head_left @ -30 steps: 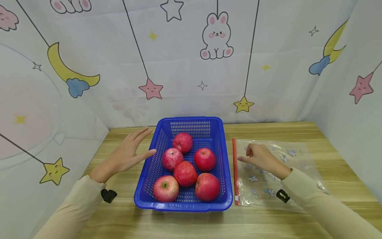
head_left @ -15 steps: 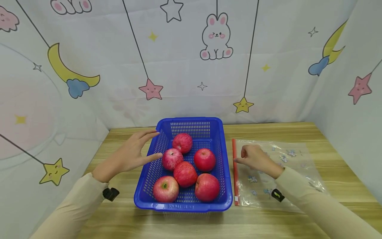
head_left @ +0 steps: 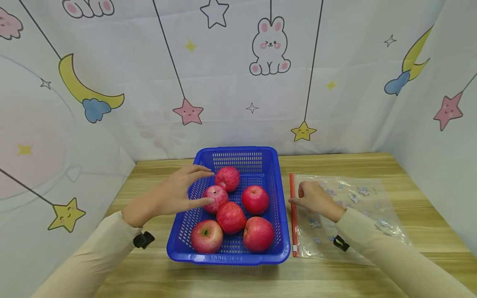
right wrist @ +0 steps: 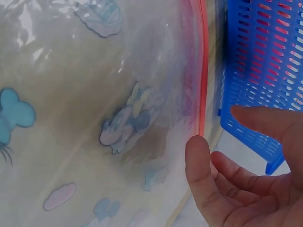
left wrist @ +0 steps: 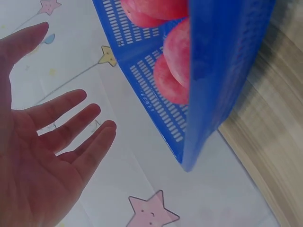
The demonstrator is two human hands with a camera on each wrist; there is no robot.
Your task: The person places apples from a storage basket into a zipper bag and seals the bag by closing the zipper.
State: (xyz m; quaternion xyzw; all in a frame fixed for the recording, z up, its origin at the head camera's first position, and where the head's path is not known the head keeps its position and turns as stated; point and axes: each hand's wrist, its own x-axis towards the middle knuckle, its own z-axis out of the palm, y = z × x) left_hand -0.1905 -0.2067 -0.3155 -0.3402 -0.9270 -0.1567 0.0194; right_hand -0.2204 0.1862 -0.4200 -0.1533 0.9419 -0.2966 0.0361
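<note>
A blue plastic basket (head_left: pixel 227 258) stands mid-table with several red apples (head_left: pixel 231 217) inside, one of them paler (head_left: pixel 207 236). Over its left rim hovers my left hand (head_left: pixel 169 196), fingers and thumb spread apart near the left-hand apples and holding nothing. In the left wrist view that hand (left wrist: pixel 52 151) is apart from the basket (left wrist: pixel 218 61). A clear zip bag (head_left: pixel 372 207) with small cartoon prints lies flat on the right. My right hand (head_left: pixel 316 200) is above its red zip edge (head_left: pixel 294 236), fingers loosely bent, thumb apart from the index finger in the right wrist view, gripping nothing.
The wooden table (head_left: pixel 261 281) carries the basket and bag side by side, with a narrow gap between them. A white cloth (head_left: pixel 223 82) printed with stars, moons and a rabbit hangs behind and at both sides.
My left hand has moved right, from beside the basket to over its left rim and apples. The right hand has shifted left across the bag to its red zip edge.
</note>
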